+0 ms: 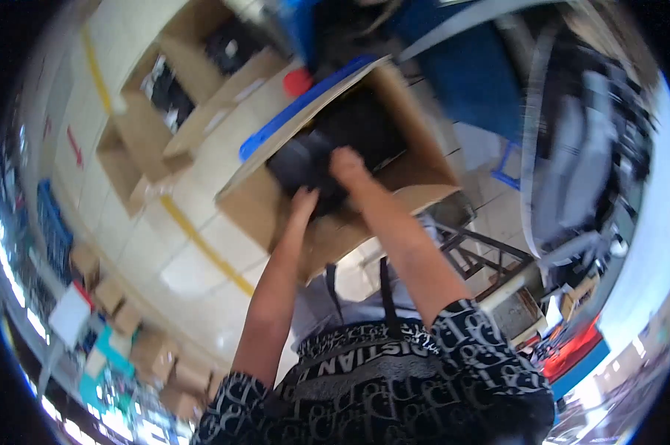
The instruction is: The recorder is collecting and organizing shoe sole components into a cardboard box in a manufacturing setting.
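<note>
In front of me an open cardboard box (431, 178) stands tilted in the view, with black items (368, 126) inside it. Both of my arms reach down into this box. My left hand (304, 199) is closed on the near edge of a dark, soft-looking black item (302, 159) at the box's left side. Farther in and to the right, my right hand (346, 165) has its fingers curled onto the same black item. Blur hides the fingertips and the exact kind of the item.
A blue plastic edge (305, 107) and a red round thing (297, 82) lie just beyond the box. Other open cardboard boxes (146, 137) stand on the tiled floor at far left. A table with grey and black pieces (583, 148) is at right. A metal frame (491, 252) stands nearby.
</note>
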{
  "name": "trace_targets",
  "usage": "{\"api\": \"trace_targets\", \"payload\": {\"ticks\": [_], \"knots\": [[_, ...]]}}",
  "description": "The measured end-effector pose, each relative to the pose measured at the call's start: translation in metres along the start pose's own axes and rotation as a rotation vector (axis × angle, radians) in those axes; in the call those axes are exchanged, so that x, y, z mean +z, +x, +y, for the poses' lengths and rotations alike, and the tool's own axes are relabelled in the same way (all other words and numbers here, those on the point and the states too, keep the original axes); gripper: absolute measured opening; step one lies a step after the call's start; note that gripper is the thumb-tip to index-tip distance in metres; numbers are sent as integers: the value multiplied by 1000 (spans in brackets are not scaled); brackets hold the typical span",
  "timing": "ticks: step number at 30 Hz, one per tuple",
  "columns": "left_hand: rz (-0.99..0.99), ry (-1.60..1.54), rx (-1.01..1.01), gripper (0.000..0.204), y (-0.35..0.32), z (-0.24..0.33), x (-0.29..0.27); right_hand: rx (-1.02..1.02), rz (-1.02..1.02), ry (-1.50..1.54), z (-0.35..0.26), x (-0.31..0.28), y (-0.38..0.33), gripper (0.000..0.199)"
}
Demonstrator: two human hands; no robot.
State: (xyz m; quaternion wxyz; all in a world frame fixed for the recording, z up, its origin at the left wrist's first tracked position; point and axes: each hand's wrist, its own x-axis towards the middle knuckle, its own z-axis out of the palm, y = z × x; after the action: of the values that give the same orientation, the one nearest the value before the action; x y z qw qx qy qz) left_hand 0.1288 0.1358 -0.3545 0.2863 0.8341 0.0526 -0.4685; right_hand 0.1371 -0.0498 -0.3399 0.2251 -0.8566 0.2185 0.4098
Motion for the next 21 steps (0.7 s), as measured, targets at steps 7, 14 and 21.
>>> {"api": "trace_targets", "payload": {"ticks": [7, 14, 21], "knots": [[-18, -619, 181, 59, -190, 58, -69, -453, 320, 290, -37, -122, -189, 35], [-52, -761, 463, 39, -301, 78, -49, -723, 516, 729, 74, -222, -392, 25], [-405, -519, 538, 33, -305, 116, -52, 171, 1385, 283, 168, -265, -406, 67]]}}
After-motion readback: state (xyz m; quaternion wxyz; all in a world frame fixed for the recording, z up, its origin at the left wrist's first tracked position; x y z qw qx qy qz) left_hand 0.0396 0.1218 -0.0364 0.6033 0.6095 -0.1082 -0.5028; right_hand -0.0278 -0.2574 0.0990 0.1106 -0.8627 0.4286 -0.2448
